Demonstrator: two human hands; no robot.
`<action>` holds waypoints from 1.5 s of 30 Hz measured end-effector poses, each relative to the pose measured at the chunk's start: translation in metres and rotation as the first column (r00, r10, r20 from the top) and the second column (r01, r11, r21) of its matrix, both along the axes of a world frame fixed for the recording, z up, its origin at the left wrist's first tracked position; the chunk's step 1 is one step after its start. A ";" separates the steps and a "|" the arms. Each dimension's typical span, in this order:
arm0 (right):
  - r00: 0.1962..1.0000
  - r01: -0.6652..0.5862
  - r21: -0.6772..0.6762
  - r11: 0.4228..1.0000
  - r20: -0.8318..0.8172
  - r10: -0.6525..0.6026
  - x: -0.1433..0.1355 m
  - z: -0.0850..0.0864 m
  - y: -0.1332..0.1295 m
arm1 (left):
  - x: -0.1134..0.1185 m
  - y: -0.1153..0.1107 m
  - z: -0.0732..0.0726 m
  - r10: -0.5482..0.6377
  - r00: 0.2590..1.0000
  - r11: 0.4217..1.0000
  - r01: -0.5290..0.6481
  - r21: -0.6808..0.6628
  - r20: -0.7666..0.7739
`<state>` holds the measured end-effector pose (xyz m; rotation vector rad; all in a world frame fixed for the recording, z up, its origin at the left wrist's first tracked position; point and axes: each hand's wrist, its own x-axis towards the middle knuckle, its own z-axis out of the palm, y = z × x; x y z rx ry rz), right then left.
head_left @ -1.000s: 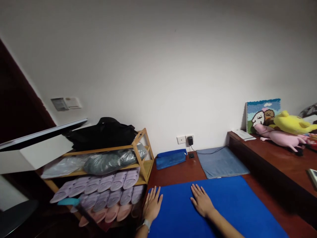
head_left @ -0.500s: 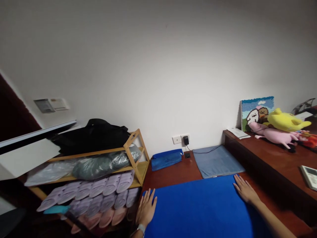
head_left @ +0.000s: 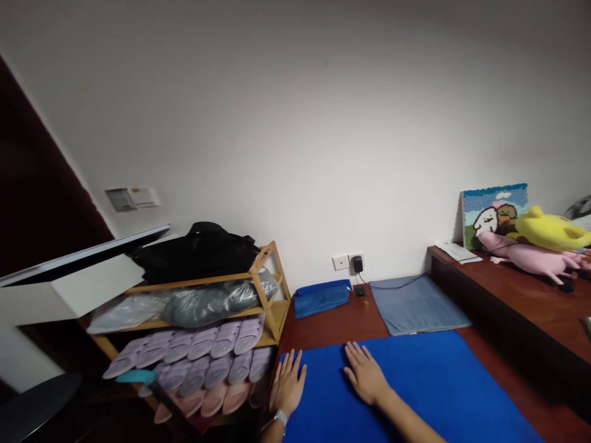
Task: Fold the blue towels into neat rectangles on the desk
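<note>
Fingers of the right hand lie straight and close together, clasping nothing, their tips at the far edge of a bright blue cloth. That palm faces down on the cloth, its thumb set a little apart. The left hand is also palm down with fingers outstretched and free of any grip, resting at the cloth's far left corner; a pale-banded watch sits on its wrist. The cloth is spread out flat on a reddish-brown table, its lower part running out of view. Just beyond it lie two other cloths — a folded blue one near the wall and a grey-blue one further right, with a thin cord across its back edge leading to a black adapter in the wall socket. Left of the table stands a wooden rack with a black bag on top and lavender slippers below. On the raised surface at right — a yellow plush toy lying over a pink one.
</note>
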<state>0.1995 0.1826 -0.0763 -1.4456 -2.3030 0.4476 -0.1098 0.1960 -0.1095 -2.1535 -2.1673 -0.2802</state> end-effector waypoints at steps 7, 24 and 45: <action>0.996 0.078 -0.073 0.994 0.058 -0.073 0.055 -0.023 0.005 | -0.002 0.002 -0.003 0.007 1.000 1.000 -0.007 0.001 -0.011; 0.864 0.494 -0.003 0.870 0.119 -0.490 0.364 -0.061 0.010 | -0.005 0.007 0.005 -0.002 0.998 1.000 0.001 -0.017 -0.060; 0.854 0.503 -0.135 0.854 -0.074 -0.515 0.376 -0.052 0.023 | 0.476 -0.127 -0.032 -0.807 0.572 0.572 0.819 -0.044 0.144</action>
